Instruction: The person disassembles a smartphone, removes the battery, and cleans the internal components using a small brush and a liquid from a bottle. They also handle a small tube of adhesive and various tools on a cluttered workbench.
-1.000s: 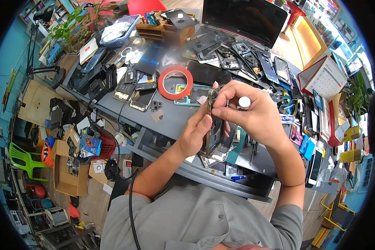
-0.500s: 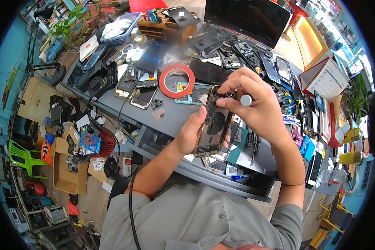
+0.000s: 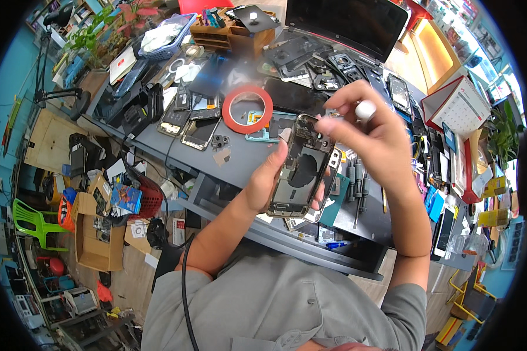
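Observation:
An opened phone housing [image 3: 288, 190] with a bare inside and a dark round patch in its middle is held upright at a tilt above the desk's front edge. My left hand [image 3: 265, 182] is closed round it, thumb along the left edge and fingertips showing at the right edge. Just off the housing's upper right corner, my right hand [image 3: 383, 146] is curled, with a slim object's white round end [image 3: 365, 110] sticking out between its fingers. The rest of that object is hidden. Thumb and forefinger are close together; whether they pinch something small cannot be made out.
A red tape roll [image 3: 233, 123] lies on the grey desk beyond the housing. Several phone parts [image 3: 200, 131] are spread to the left, and screwdrivers [image 3: 358, 178] lie to the right. A laptop [image 3: 345, 26] stands at the back. An open drawer [image 3: 208, 202] juts out below.
My right hand has drawn back up and to the right from inside the housing's top end, bringing the white-ended object along. My left hand has tilted the housing slightly and still grips it.

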Available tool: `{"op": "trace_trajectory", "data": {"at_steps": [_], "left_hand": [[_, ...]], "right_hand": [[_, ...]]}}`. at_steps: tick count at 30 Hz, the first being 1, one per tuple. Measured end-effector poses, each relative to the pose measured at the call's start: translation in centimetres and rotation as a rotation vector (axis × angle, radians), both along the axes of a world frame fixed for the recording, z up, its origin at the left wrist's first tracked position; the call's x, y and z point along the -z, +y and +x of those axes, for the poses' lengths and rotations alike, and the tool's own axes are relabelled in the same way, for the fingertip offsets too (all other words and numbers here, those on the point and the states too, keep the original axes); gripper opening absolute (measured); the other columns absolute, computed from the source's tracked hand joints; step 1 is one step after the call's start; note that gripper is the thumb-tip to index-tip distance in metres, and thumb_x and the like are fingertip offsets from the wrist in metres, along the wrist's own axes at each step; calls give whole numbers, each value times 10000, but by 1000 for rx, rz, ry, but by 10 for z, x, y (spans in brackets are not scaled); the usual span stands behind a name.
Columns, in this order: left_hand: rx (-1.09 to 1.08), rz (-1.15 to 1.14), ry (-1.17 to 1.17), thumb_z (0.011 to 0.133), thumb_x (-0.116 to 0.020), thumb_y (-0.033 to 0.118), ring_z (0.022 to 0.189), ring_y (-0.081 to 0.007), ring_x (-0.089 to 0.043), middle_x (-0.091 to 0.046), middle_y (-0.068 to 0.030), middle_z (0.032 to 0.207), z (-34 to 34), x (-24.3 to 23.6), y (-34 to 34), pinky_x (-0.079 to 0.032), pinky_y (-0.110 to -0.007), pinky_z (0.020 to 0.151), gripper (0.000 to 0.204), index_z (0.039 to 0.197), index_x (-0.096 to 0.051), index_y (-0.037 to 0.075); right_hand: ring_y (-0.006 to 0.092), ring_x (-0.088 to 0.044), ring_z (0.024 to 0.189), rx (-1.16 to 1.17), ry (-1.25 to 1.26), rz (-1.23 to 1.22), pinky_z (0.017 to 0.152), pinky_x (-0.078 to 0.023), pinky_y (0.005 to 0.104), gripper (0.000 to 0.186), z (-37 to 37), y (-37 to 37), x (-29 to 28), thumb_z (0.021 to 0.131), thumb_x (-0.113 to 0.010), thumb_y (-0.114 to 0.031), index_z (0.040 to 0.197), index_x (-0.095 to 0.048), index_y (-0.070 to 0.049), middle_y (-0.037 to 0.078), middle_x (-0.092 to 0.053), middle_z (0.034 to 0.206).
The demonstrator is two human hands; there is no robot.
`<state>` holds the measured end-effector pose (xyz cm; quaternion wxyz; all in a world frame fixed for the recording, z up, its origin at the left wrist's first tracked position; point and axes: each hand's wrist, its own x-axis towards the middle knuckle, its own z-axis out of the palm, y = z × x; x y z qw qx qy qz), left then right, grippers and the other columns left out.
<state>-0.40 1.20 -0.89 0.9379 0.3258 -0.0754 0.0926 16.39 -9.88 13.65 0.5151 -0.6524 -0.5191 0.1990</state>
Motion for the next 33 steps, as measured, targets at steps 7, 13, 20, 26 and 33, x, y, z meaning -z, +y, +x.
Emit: {"op": "trace_trajectory", "data": {"at_steps": [7,13,20,26,33], "left_hand": [[74,-310,-32,1140,-311,641,922,-463,-729,-600,-320,1282,-1,-16,2,-662,-579,738,785,1777,-50,262],[64,-325,-2,1135,-329,585,837,-480,-737,-589,-357,1255,-1,-17,1,-666,-577,681,798,1778,-20,226],[53,-343,59,1140,-294,557,851,-481,-743,-625,-336,1228,-4,-19,2,-655,-582,688,721,1736,-174,169],[54,-404,74,1143,-326,542,860,-481,-763,-689,-309,1168,-5,-17,4,-655,-596,719,682,1529,-484,2],[36,-366,123,1143,-306,541,810,-451,-769,-702,-290,1123,-3,-14,4,-665,-558,697,683,1488,-511,-12]], "right_hand": [[118,-557,885,-47,214,414,851,-461,290,460,26,-3,-11,1206,-472,-390,1098,-670,11,87,-676,1112],[74,-521,723,155,192,177,652,-426,217,482,28,-8,-7,1186,-490,-487,1051,-645,-51,39,-696,991],[112,-586,548,-7,293,165,467,-431,233,266,11,3,3,1131,-644,-188,1309,-541,-19,118,-702,853],[136,-671,719,-68,174,248,552,-543,255,324,-3,3,18,1086,-659,-18,1359,-486,5,152,-704,1075],[115,-675,737,-99,152,174,570,-548,242,278,-4,3,24,1092,-650,-19,1317,-489,10,132,-687,1068]]}}
